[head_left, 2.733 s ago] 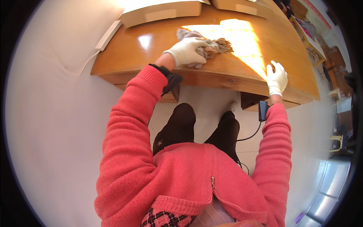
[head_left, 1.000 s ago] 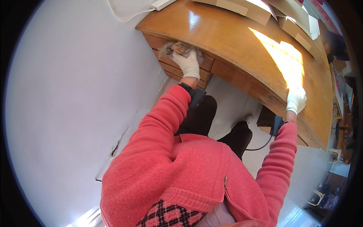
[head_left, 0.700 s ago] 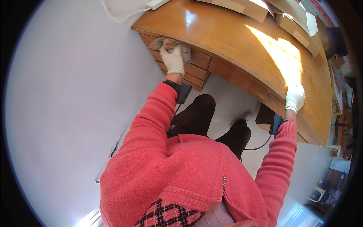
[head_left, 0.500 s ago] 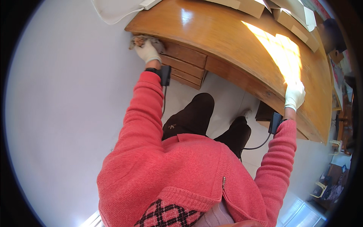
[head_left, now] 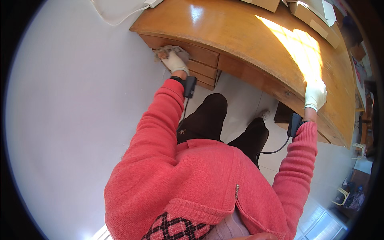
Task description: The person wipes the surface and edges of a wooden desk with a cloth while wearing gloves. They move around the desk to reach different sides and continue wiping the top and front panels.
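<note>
The gloved left hand point(head_left: 175, 63) closes its fingers on a crumpled grey-brown cloth point(head_left: 181, 52), which bunches around and beyond them at the upper drawer fronts point(head_left: 203, 55). The gloved right hand point(head_left: 316, 95) rests near the front edge of the sunlit wooden desk point(head_left: 232, 34); its finger spread cannot be told. Cardboard boxes point(head_left: 312, 23) sit at the desk's far side; a pale wall point(head_left: 76, 104) stands at left.
</note>
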Motion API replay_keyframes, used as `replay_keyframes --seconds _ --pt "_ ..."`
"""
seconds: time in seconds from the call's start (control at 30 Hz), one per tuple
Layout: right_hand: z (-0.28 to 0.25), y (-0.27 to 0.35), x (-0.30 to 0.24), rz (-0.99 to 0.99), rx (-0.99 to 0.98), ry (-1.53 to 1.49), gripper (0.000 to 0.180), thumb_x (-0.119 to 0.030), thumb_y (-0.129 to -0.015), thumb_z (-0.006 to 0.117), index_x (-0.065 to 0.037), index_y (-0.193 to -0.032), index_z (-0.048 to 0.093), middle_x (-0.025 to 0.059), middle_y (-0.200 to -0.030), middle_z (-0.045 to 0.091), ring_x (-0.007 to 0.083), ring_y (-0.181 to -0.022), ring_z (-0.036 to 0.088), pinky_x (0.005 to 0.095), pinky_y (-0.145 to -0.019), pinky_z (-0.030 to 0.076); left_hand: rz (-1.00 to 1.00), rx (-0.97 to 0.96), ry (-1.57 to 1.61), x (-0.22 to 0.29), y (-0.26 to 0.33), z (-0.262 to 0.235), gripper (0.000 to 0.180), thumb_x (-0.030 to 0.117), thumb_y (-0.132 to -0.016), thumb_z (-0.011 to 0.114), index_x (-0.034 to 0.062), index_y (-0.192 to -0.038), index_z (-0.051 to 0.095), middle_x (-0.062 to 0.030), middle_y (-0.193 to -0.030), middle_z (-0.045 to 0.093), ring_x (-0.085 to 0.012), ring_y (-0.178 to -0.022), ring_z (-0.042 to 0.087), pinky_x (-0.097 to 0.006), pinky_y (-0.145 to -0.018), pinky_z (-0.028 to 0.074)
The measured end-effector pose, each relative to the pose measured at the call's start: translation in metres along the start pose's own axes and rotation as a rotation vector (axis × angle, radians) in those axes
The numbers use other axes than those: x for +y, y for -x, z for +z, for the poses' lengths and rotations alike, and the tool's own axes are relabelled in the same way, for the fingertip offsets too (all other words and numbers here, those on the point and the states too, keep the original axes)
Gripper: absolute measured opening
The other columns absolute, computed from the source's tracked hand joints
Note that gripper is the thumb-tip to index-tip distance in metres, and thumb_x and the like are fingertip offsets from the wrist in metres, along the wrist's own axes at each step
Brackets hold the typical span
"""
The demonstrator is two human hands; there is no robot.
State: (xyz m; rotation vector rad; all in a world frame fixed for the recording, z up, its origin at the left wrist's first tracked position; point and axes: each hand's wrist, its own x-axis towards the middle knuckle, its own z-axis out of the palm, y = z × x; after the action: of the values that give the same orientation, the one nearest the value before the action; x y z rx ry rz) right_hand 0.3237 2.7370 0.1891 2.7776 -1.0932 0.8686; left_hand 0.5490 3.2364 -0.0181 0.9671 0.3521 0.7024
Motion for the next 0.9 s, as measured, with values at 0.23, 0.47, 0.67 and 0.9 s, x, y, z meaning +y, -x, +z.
replay_keyframes --seconds 0.23,0.47,0.67,0.9 --pt "-0.005 0.000 -0.001 -0.001 -0.052 -0.009 0.043 -0.047 -0.095 0.064 -0.008 -0.106 0.080 0.0191 -0.114 0.078 0.0414 -0.110 0.072 0.0538 -0.094 0.058 -0.526 -0.040 -0.050 -0.016 0.168 0.041 0.037 0.004 -0.093 0.061 0.0102 -0.130 0.057 -0.0068 -0.114 0.065 -0.0213 -0.095 0.062 -0.034 -0.085 0.053" --pt "0.001 -0.002 0.003 0.019 -0.011 -0.023 0.044 -0.044 -0.096 0.061 -0.006 -0.106 0.079 0.0206 -0.115 0.078 0.0422 -0.111 0.072 0.0537 -0.095 0.058 -0.732 -0.371 0.253 0.050 0.140 0.035 0.020 0.008 -0.092 0.071 0.0105 -0.112 0.068 -0.0059 -0.101 0.071 -0.0223 -0.091 0.070 -0.039 -0.081 0.059" --pt "-0.004 -0.002 -0.001 0.051 -0.034 -0.039 0.044 -0.044 -0.095 0.062 -0.005 -0.105 0.079 0.0207 -0.115 0.078 0.0415 -0.112 0.073 0.0524 -0.097 0.057 -0.362 -0.259 0.339 0.155 -0.003 0.039 0.015 0.012 -0.096 0.070 0.0071 -0.110 0.070 -0.0081 -0.106 0.073 -0.0262 -0.095 0.073 -0.042 -0.085 0.061" --pt "-0.013 -0.001 -0.007 0.080 -0.044 -0.016 0.044 -0.044 -0.092 0.065 -0.005 -0.105 0.080 0.0215 -0.114 0.078 0.0405 -0.112 0.073 0.0507 -0.098 0.057 -0.375 -0.224 0.290 0.146 0.024 0.060 0.010 0.008 -0.099 0.064 0.0094 -0.109 0.065 -0.0030 -0.107 0.070 -0.0224 -0.096 0.070 -0.039 -0.085 0.060"
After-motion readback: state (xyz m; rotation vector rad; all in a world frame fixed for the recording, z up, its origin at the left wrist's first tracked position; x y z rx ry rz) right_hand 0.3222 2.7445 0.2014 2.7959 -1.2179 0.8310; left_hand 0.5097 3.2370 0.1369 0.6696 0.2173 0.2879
